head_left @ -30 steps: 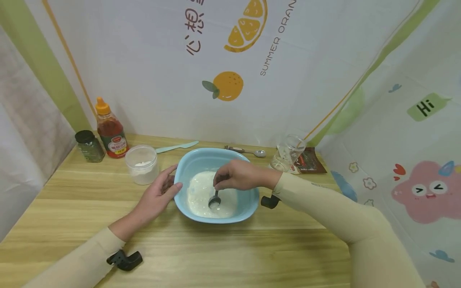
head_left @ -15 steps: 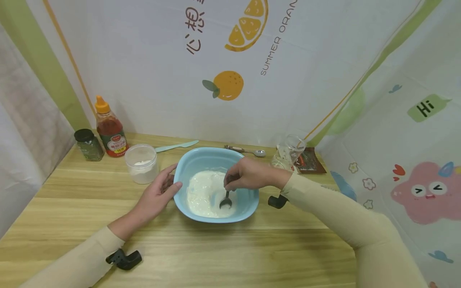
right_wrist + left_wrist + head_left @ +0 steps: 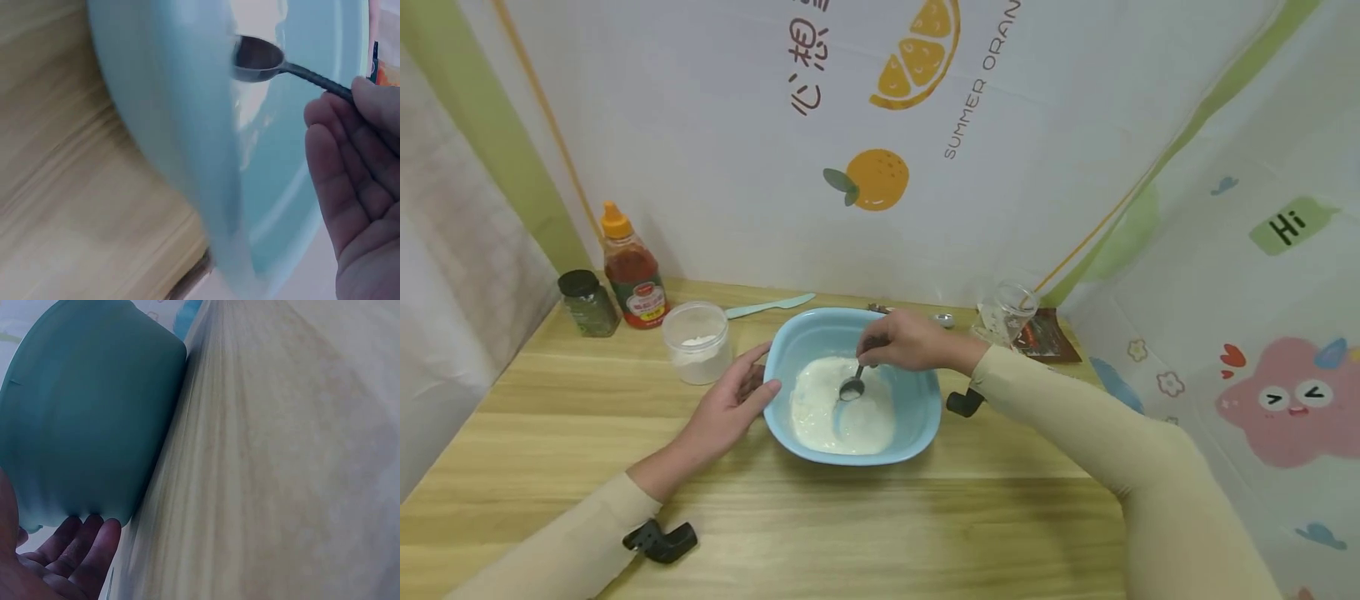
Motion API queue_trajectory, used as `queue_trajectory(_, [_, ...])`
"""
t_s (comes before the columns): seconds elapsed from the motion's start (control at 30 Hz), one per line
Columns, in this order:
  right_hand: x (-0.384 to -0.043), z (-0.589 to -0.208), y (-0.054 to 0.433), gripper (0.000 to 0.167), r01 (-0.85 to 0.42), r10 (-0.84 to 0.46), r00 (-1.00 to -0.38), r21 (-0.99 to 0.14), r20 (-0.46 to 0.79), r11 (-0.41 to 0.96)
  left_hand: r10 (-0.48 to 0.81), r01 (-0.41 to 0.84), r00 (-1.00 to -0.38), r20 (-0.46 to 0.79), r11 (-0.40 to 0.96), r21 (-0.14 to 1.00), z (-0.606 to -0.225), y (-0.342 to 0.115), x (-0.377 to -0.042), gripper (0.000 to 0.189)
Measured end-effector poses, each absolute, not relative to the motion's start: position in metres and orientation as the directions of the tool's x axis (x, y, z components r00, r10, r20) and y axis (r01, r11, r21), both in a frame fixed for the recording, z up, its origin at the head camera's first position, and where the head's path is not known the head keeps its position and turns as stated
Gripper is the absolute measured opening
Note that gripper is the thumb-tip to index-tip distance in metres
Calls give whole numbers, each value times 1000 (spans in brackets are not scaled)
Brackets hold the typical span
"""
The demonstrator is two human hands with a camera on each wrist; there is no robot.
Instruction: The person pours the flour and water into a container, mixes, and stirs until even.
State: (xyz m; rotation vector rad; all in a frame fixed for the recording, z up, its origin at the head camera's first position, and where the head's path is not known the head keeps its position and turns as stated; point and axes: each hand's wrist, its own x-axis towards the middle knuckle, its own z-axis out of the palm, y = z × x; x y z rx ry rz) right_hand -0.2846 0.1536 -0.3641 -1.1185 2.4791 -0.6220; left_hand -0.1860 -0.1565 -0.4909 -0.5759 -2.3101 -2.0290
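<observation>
A light-blue bowl stands on the wooden table with a thick white liquid spread over its bottom. My left hand holds the bowl's left side, thumb at the rim and fingertips against the outer wall, as the left wrist view shows. Over the bowl, my right hand pinches the handle of a small black measuring spoon between thumb and fingers. The spoon's round scoop points down at the liquid, where a curved streak shows.
Behind the bowl lie a pale-green plastic knife and a metal spoon, partly hidden. A tub of white powder, a sauce bottle and a dark-lidded jar stand left. A clear jar and brown packet sit right.
My right hand first carried the measuring spoon right through the liquid, then back left and toward the bowl's far side. A curved streak now marks the liquid. My left hand has stayed put.
</observation>
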Motion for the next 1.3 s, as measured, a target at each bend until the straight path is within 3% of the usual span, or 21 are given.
queue_trajectory(0.1, [-282,-360,162,10,-622,-781,-599,-514,-174,591,262,271,-935,237,101,957,-491,-155,-187,64])
queue_trajectory(0.27, [-268,-359,150,6,-640,-858,-443,-578,-261,506,258,268,-938,232,112,957,-491,-156,-187,64])
queue_trajectory(0.37, [-262,-361,132,7,-646,-882,-390,-605,-263,466,256,269,-938,235,110,957,-492,-156,-186,64])
queue_trajectory(0.47, [-262,-363,117,10,-657,-883,-412,-599,-223,458,256,269,-938,235,107,957,-493,-157,-185,64])
queue_trajectory(0.7, [-277,-364,114,10,-639,-790,-593,-506,-154,579,257,279,-934,247,98,955,-493,-156,-185,64])
queue_trajectory(0.77, [-279,-361,118,8,-637,-768,-621,-469,-160,612,259,281,-934,246,105,954,-492,-156,-186,64])
queue_trajectory(0.87, [-278,-357,122,6,-631,-777,-593,-479,-210,611,261,276,-935,240,112,955,-491,-156,-186,64])
queue_trajectory(1.07, [-263,-360,107,7,-633,-858,-432,-584,-278,508,260,264,-938,228,112,958,-489,-156,-186,64])
queue_trajectory(1.13, [-260,-362,99,7,-625,-864,-429,-605,-263,494,265,265,-937,229,107,958,-490,-156,-185,64])
queue_trajectory(1.3, [-266,-367,89,13,-612,-833,-520,-598,-189,518,280,271,-931,236,94,958,-491,-155,-186,64])
